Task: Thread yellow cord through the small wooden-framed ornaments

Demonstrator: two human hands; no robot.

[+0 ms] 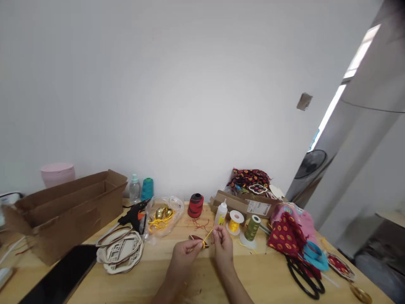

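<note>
Head camera on the action, and we're looking down a pale wooden desk with a white wall beyond it! Far left, a long open cardboard box sits near the back edge, with a round pink box behind it and a black glossy slab, maybe a tablet, at the front edge. Moving right, a stack of cream laser-cut wooden ornaments lies beside a black hot glue gun with an orange trigger. Behind them stand a clear bottle with a teal cap and a teal thread cone. Next, a clear plastic bag holds gold bells and yellow cord.

Centre desk, the left hand and right hand are closed in tight pinches on a thin yellow cord, right by a small dark-red oval piece just above the left hand's fingertips. Beyond them are a red-and-black spool, a white glue bottle with a yellow label, a gold thread spool and an olive thread spool. A cardboard package carries a white label, too small to read. Far right, red dotted fabric meets black-handled scissors and blue-handled scissors!
</note>
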